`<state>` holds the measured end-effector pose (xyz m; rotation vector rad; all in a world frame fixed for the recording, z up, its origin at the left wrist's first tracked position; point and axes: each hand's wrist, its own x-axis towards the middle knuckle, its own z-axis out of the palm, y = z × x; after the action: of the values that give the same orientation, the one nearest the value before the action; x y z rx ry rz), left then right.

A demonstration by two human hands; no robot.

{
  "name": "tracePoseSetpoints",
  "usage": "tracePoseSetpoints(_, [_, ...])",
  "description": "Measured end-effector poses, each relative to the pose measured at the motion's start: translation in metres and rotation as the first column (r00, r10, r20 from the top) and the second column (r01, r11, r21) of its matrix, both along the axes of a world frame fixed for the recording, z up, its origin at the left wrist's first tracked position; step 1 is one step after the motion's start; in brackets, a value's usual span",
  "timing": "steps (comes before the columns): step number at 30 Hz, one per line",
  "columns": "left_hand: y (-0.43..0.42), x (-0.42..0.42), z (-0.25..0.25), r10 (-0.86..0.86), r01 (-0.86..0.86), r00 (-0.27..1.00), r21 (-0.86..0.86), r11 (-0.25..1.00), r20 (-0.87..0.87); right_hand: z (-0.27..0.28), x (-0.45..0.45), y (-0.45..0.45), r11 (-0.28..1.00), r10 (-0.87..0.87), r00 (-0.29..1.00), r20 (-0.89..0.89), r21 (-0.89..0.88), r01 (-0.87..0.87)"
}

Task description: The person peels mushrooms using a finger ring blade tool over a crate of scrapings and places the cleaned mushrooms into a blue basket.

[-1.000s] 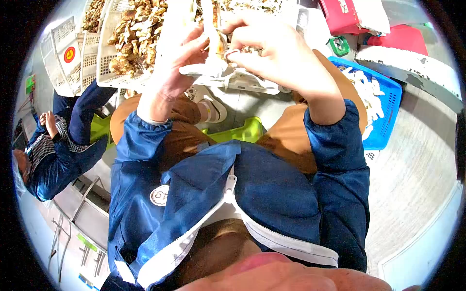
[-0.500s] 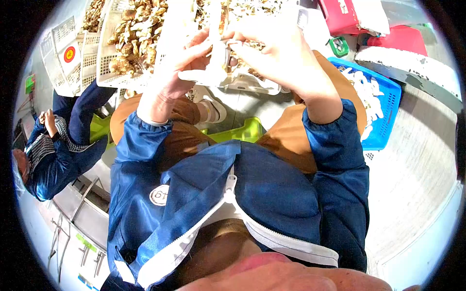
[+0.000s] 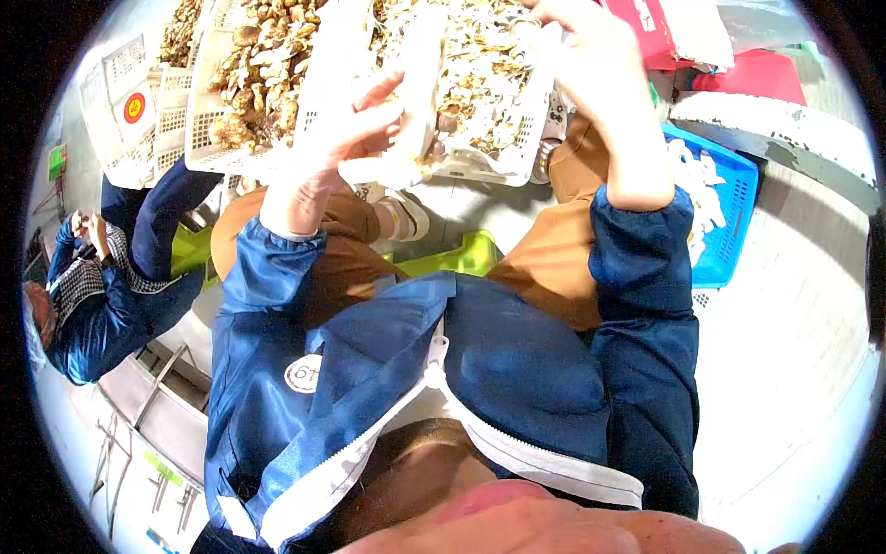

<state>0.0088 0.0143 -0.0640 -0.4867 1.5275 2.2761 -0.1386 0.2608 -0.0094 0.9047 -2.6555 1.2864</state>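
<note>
My left hand (image 3: 346,138) is closed around a pale, elongated mushroom (image 3: 380,172), which sticks out below the fingers and looks washed out by the light. It hangs over the near edge of a white crate. My right hand (image 3: 586,42) is up at the top right, past the right rim of a crate of mushroom trimmings (image 3: 480,88). Its fingers are curled, and glare and the frame's top edge hide what they may hold. Left of my left hand, brown, uncleaned mushrooms (image 3: 263,69) fill a white crate (image 3: 198,138).
A blue basket (image 3: 738,212) of white mushrooms stands beside my right leg. A yellow-green plastic item (image 3: 452,260) lies between my legs. To the left sits another person (image 3: 111,295) in a blue jacket. Red items (image 3: 757,76) and a worn white ledge (image 3: 784,134) are at upper right.
My right hand has moved away from my left, up and to the right, uncovering the crate of trimmings. My left hand stays nearly in place with the mushroom.
</note>
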Motion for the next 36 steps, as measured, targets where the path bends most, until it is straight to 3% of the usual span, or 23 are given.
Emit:
tracePoseSetpoints(2, [0.008,0.001,0.014,0.02,-0.013,0.999,-0.139,0.99,0.047,0.013,0.007,-0.002,0.985,0.169,0.98,0.109,-0.051,-0.164])
tracePoseSetpoints(4, [0.01,-0.001,0.014,-0.013,0.012,1.0,0.056,0.998,0.022,0.02,0.01,-0.006,0.927,0.35,0.92,0.177,-0.206,-0.314])
tracePoseSetpoints(6, [0.008,-0.005,0.011,-0.092,0.077,0.995,0.321,0.944,0.034,0.025,0.013,-0.006,0.91,0.399,0.905,0.146,-0.189,-0.37])
tracePoseSetpoints(7, [0.008,-0.004,0.012,-0.092,0.078,0.995,0.302,0.95,0.032,0.025,0.014,-0.005,0.9,0.422,0.897,0.132,-0.179,-0.397])
tracePoseSetpoints(8, [0.01,-0.003,0.017,-0.091,0.079,0.995,0.283,0.956,0.031,0.001,0.01,-0.008,0.835,0.482,0.875,0.037,-0.322,-0.446])
tracePoseSetpoints(10, [0.011,0.0,0.017,-0.078,0.065,0.996,0.251,0.966,0.042,0.004,0.009,-0.006,0.842,0.489,0.868,0.085,-0.306,-0.445])
tracePoseSetpoints(12, [-0.001,-0.001,0.009,-0.165,0.157,0.982,0.088,0.984,0.093,0.008,0.008,-0.007,0.842,0.49,0.868,0.085,-0.305,-0.446])
tracePoseSetpoints(15, [0.003,-0.002,0.01,-0.157,0.156,0.987,0.042,0.987,0.028,0.029,0.021,-0.008,0.94,0.271,0.881,0.387,-0.301,-0.157])
tracePoseSetpoints(16, [0.009,-0.003,0.013,-0.131,0.132,0.991,0.061,0.989,-0.021,0.009,0.012,-0.009,0.923,0.238,0.964,0.122,-0.338,-0.185])
tracePoseSetpoints(17, [0.012,-0.005,0.019,-0.176,0.179,0.984,0.075,0.981,-0.036,-0.003,0.005,-0.004,0.93,0.157,0.982,0.101,-0.348,-0.113])
tracePoseSetpoints(18, [0.012,-0.005,0.012,-0.175,0.172,0.98,-0.042,0.984,-0.098,0.001,0.001,-0.007,0.932,0.075,0.994,0.083,-0.36,-0.04])
tracePoseSetpoints(20, [0.012,-0.006,0.006,-0.211,0.148,0.963,-0.325,0.934,-0.169,0.019,0.005,-0.002,0.945,-0.047,0.909,0.413,-0.276,0.174])
tracePoseSetpoints(23, [0.011,-0.01,0.0,-0.344,-0.07,0.878,-0.799,0.597,-0.333,0.007,0.002,0.0,0.968,0.212,0.958,0.192,-0.179,-0.178])
tracePoseSetpoints(24, [0.013,-0.008,-0.005,-0.262,-0.07,0.922,-0.787,0.614,-0.286,0.0,0.001,-0.005,0.924,0.329,0.944,0.03,-0.217,-0.315])
tracePoseSetpoints(25, [0.012,-0.005,-0.006,-0.294,-0.073,0.917,-0.837,0.543,-0.271,-0.005,0.005,-0.007,0.91,0.355,0.929,0.105,-0.266,-0.318])
tracePoseSetpoints(30, [0.012,-0.009,0.012,-0.502,-0.144,0.843,-0.98,0.138,-0.195,-0.011,0.008,-0.016,0.906,0.383,0.921,-0.074,-0.167,-0.39])
tracePoseSetpoints(31, [0.012,-0.011,0.018,-0.545,-0.16,0.823,-0.986,0.05,-0.161,-0.011,0.01,-0.017,0.935,0.331,0.943,-0.017,-0.132,-0.33])
tracePoseSetpoints(33, [0.012,-0.009,0.019,-0.545,-0.15,0.824,-0.987,0.054,-0.155,-0.009,0.016,-0.016,0.977,0.209,0.974,0.09,-0.05,-0.205])
tracePoseSetpoints(34, [0.013,-0.01,0.019,-0.55,-0.147,0.821,-0.987,0.058,-0.154,-0.011,0.014,-0.016,0.963,0.215,0.957,0.194,-0.207,-0.174])
tracePoseSetpoints(35, [0.012,-0.009,0.012,-0.486,-0.162,0.842,-0.97,0.183,-0.233,-0.011,0.012,-0.016,0.928,0.231,0.929,0.289,-0.353,-0.121])
tracePoseSetpoints(36, [0.008,-0.005,0.001,-0.415,-0.183,0.857,-0.934,0.307,-0.304,0.0,0.011,-0.013,0.933,0.189,0.934,0.304,-0.352,-0.074])
